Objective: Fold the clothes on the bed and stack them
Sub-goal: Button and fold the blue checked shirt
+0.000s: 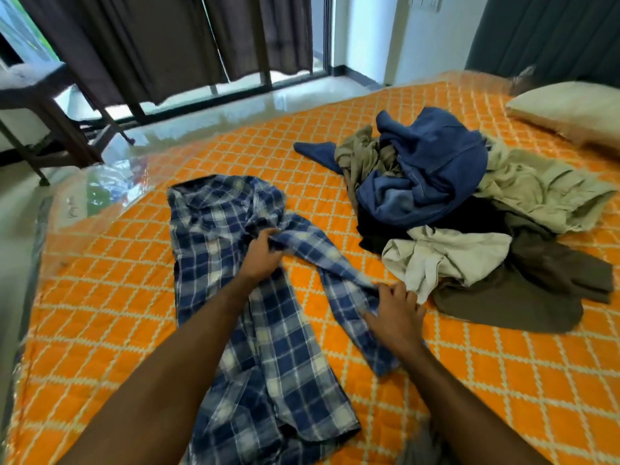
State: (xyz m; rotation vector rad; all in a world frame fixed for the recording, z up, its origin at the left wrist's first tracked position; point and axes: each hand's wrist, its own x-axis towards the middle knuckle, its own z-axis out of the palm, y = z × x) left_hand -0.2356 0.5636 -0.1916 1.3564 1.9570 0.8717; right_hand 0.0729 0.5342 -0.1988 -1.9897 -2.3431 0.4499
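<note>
Plaid shirt [268, 330] in both hands' grip

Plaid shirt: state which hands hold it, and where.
Both hands grip the plaid shirt: left hand near the sleeve's shoulder end, right hand farther down the sleeve.

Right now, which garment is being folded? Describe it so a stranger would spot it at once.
On the orange quilt, left of the heap, lies the plaid shirt. The left hand and right hand both grip its sleeve. It is the only checked garment, blue and white; the heap's clothes are plain.
</note>
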